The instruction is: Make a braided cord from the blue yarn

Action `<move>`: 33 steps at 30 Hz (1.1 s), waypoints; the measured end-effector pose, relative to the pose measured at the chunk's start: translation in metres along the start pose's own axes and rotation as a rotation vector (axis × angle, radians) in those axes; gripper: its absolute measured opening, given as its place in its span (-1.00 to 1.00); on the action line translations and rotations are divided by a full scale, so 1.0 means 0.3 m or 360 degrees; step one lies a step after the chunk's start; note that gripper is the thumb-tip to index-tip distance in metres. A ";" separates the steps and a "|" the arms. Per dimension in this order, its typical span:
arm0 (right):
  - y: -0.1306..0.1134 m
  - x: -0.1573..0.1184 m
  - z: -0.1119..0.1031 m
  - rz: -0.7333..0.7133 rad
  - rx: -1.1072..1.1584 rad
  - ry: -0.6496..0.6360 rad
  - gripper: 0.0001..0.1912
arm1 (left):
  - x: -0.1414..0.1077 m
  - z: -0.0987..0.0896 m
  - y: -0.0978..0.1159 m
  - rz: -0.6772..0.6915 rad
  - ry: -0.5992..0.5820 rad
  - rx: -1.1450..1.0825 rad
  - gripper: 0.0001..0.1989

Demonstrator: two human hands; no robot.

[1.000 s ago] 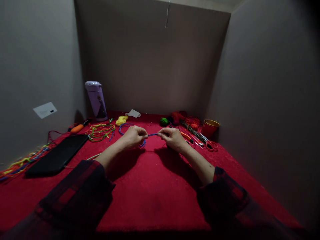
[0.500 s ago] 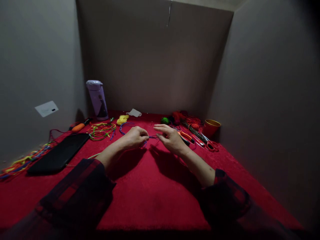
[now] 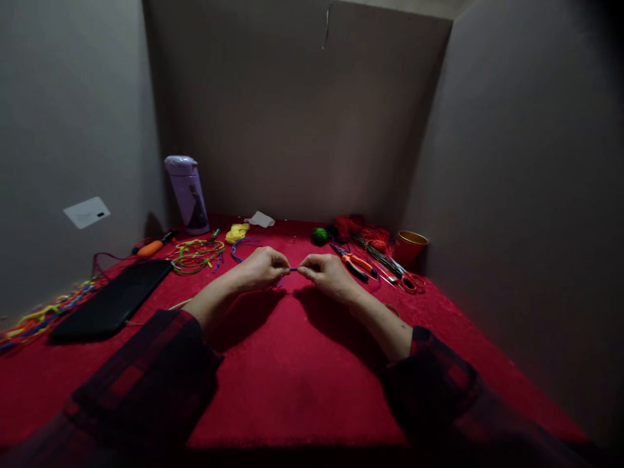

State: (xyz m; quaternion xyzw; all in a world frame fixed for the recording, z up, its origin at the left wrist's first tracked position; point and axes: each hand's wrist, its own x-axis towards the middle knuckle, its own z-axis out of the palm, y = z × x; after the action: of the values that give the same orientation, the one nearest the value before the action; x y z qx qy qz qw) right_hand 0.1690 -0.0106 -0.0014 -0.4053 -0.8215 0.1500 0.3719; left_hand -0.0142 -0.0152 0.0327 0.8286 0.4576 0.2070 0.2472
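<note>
A thin blue-purple cord (image 3: 293,269) stretches across the short gap between my two hands, above the red cloth. My left hand (image 3: 263,268) pinches one end of that stretch between thumb and fingers, and a loose purple strand hangs just below it. On the other side my right hand (image 3: 327,274) is closed in a pinch on the same cord. The fingertips of both hands face each other, close but apart. More blue cord (image 3: 237,249) lies on the cloth beyond my left hand.
Left lie a black tablet-like slab (image 3: 114,300), coiled green-and-red cords (image 3: 197,257) and yellow yarn (image 3: 237,233); a purple bottle (image 3: 189,195) stands behind. Right are orange-handled pliers (image 3: 358,265), red scissors (image 3: 410,281), a green yarn ball (image 3: 320,236) and a red cup (image 3: 410,248). Grey walls enclose the table.
My right hand's fingers were spread and raised; they have come down and closed on the cord, which is now straight between the hands. My left hand keeps its pinch.
</note>
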 end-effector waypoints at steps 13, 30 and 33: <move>0.008 -0.004 -0.038 0.0024 -0.0331 0.0032 -0.85 | -0.001 -0.009 -0.008 -0.0215 -0.0008 -0.0061 -0.82; -0.019 -0.010 -0.019 -0.0125 -0.0606 0.0040 -0.90 | 0.040 0.115 -0.015 -0.0090 0.0208 -0.0437 -0.91; -0.015 -0.010 -0.024 -0.0099 -0.0539 0.0042 -0.89 | 0.036 0.107 -0.017 -0.0140 0.0243 -0.0421 -0.87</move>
State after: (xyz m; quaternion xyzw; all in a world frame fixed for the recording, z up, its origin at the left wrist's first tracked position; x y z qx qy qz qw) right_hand 0.1730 -0.0162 0.0042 -0.4385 -0.8423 -0.0074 0.3135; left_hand 0.0061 -0.0108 0.0055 0.7499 0.4795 0.3168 0.3277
